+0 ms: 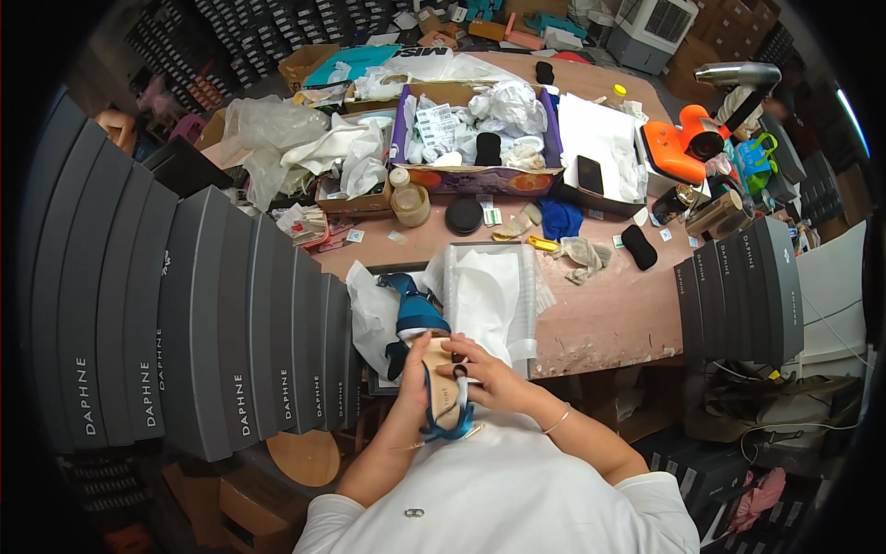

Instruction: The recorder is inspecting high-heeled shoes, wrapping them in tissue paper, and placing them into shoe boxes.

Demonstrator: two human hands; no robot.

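Close to my body, a sandal point(441, 386) with a beige insole and teal straps is held between both hands. My left hand point(414, 377) closes around its left side. My right hand point(496, 377) grips the other side, its fingers by a dark loop of strap. Just beyond lies a teal shoe point(417, 312), partly hidden by my hands, on white tissue paper point(372, 309) over an open grey box. To its right stands a pale shallow box or lid point(525, 309) with a sheet of white tissue point(484, 291) across it.
Tall stacks of grey shoeboxes point(208, 323) rise at left, with a shorter stack point(771, 295) at right. Farther back are a purple carton point(475, 180) of crumpled paper, a bottle point(409, 198), a round black tin point(464, 216), a phone point(590, 174) and an orange tool point(676, 148).
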